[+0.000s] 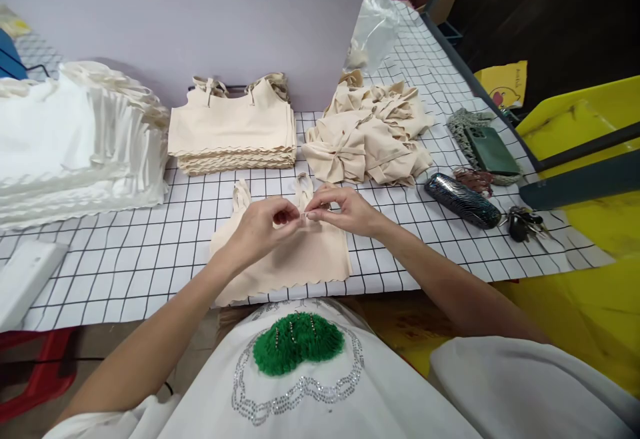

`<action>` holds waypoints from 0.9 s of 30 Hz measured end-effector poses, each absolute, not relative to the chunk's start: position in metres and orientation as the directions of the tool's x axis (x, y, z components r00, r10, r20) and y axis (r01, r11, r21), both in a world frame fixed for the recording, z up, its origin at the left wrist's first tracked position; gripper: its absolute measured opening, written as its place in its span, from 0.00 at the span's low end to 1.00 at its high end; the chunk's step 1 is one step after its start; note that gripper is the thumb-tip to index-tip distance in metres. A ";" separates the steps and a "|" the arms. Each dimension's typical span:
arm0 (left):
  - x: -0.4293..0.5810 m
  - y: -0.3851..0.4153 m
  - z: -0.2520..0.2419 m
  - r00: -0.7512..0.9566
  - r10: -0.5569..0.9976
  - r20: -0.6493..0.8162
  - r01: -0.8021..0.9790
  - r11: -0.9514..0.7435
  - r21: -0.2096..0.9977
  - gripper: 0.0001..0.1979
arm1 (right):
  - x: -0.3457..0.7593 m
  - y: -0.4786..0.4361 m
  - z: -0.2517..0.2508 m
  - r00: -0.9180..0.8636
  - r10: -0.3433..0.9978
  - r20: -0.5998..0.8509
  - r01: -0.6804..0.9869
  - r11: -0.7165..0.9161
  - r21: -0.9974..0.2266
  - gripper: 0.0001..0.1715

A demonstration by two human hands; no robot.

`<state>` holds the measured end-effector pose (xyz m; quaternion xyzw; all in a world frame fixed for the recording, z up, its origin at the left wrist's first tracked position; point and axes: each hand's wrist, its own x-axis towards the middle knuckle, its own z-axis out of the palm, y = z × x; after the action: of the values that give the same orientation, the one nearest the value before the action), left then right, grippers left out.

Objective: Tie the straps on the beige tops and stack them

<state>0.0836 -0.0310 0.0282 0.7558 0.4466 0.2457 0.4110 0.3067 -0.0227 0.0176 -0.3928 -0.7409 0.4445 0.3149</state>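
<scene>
A beige strappy garment (300, 259) lies flat at the table's front edge, its straps pointing away from me. Both my hands meet over its right strap. My left hand (267, 226) pinches at the strap's base, thumb against fingertips. Touching it or nearly so, my right hand (343, 209) pinches at the same spot from the right. Between the fingertips is something small and pale, too small to make out. Behind the garment stands a neat stack of beige garments (233, 126), with a loose heap of beige garments (367, 129) to its right.
A tall white stack of cloth (75, 139) fills the left side, with a white box (30, 279) in front. On the right lie a dark glasses case (463, 200), keys (525, 224) and a green phone (493, 150). A pale panel (200, 19) rises behind the stacks.
</scene>
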 end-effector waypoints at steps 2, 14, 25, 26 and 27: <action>0.082 -0.036 0.009 0.443 0.897 -0.013 0.594 -0.282 0.753 0.07 | 0.307 -0.025 0.009 -0.444 0.886 0.134 0.306 0.290 -0.907 0.07; 0.090 -0.064 -0.030 0.334 0.940 0.067 0.691 -0.293 0.661 0.05 | 0.291 -0.042 -0.018 -0.426 0.850 0.309 0.375 0.477 -0.795 0.07; 0.089 -0.065 -0.038 0.338 0.927 0.163 0.653 -0.355 0.669 0.13 | 0.285 -0.045 -0.030 -0.480 0.803 0.353 0.393 0.556 -0.732 0.08; 0.089 -0.065 -0.038 0.337 0.927 0.167 0.651 -0.357 0.670 0.12 | 0.285 -0.045 -0.032 -0.481 0.801 0.356 0.402 0.562 -0.723 0.09; 0.090 -0.065 -0.038 0.336 0.926 0.170 0.649 -0.358 0.671 0.12 | 0.285 -0.046 -0.033 -0.482 0.801 0.356 0.410 0.565 -0.716 0.09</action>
<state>0.0896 -0.0647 -0.0383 0.7772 0.5068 0.2742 0.2529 0.2852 -0.0458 -0.0327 -0.3722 -0.8135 0.2813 0.3472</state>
